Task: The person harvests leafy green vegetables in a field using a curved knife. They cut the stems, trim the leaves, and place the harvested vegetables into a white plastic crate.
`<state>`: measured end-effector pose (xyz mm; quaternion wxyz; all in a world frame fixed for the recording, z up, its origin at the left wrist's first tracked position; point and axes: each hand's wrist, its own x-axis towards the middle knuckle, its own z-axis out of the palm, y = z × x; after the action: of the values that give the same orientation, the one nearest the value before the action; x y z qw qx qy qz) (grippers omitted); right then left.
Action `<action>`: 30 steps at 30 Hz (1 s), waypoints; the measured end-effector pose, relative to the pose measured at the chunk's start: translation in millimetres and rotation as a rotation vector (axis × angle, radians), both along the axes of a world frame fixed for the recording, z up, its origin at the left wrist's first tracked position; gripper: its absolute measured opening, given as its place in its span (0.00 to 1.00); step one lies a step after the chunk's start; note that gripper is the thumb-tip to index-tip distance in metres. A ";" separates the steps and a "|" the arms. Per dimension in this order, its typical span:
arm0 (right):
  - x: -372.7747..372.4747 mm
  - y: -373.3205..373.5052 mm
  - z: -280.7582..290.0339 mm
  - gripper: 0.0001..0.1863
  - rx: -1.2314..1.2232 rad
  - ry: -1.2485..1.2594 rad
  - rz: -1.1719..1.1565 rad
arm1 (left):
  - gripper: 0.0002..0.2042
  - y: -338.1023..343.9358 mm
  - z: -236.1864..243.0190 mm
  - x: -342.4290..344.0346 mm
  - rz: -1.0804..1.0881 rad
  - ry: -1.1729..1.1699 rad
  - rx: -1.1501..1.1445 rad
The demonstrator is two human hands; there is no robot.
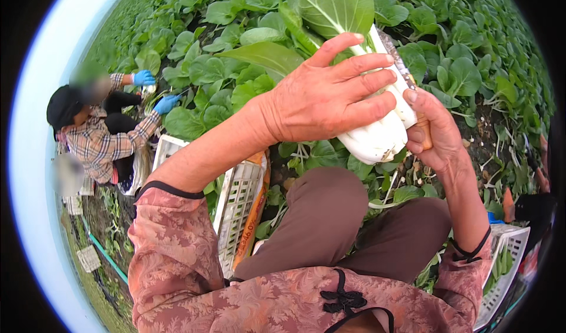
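A bok choy (pixel 371 139) with thick white stalks is held up in front of me, its broad green leaves pointing away and its root end toward me. My left hand (pixel 333 100) lies across the stalks, fingers wrapped over them. In my right hand (pixel 437 129) is a knife with a wooden handle (pixel 425 134). Its soil-stained blade (pixel 394 50) runs along the right side of the bok choy, partly hidden behind the stalks. I cannot tell whether the blade touches them.
Leafy bok choy plants (pixel 466 76) grow densely ahead. A white plastic crate (pixel 236 200) with an orange sack (pixel 252 206) stands left of my knees. Another white crate (pixel 510 238) holds greens at right. A co-worker (pixel 100 132) in blue gloves crouches at left.
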<state>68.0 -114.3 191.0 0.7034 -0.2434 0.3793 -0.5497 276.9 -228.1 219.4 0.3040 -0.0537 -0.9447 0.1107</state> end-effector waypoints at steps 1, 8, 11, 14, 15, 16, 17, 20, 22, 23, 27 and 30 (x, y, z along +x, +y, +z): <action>13.7 -6.9 7.0 0.15 -0.011 0.002 0.055 | 0.17 -0.8 8.9 19.7 -0.006 0.011 -0.027; 160.3 -30.8 61.7 0.13 -0.049 0.054 0.398 | 0.23 44.5 63.8 190.8 0.233 -0.022 -0.042; 217.4 -23.4 72.4 0.15 -0.051 -0.029 0.567 | 0.26 77.6 74.4 251.2 0.338 -0.050 -0.101; 254.7 -21.2 66.6 0.17 -0.055 -0.131 0.690 | 0.25 105.4 68.9 291.8 0.437 0.056 -0.065; 264.7 -19.3 64.9 0.20 -0.040 -0.166 0.728 | 0.25 115.2 64.5 305.5 0.510 0.114 -0.003; 271.4 -15.3 64.2 0.23 -0.011 -0.062 0.746 | 0.25 126.3 58.9 319.6 0.581 0.174 0.060; 274.6 -12.1 62.0 0.24 -0.025 -0.035 0.765 | 0.26 141.1 55.1 335.3 0.674 0.232 0.206; 281.2 -16.2 44.2 0.22 -0.145 0.214 0.713 | 0.29 176.2 37.1 378.0 0.891 0.494 0.235; 293.7 -26.8 27.5 0.20 -0.289 0.574 0.608 | 0.30 206.5 25.9 407.2 1.091 0.643 0.362; 301.8 -34.7 18.5 0.18 -0.502 0.918 0.613 | 0.31 219.7 22.3 414.7 1.194 0.702 0.488; 345.5 -53.9 -0.2 0.12 -0.822 1.702 0.801 | 0.26 233.9 -3.1 430.2 1.380 0.812 0.787; 385.7 -50.8 -29.6 0.11 -0.732 1.874 0.997 | 0.23 230.6 -14.8 430.8 1.427 0.716 0.839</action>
<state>453.7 -165.1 161.4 0.1680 -0.8774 0.4344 0.1148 707.7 2.5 204.6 0.4337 0.6985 -0.5648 -0.0707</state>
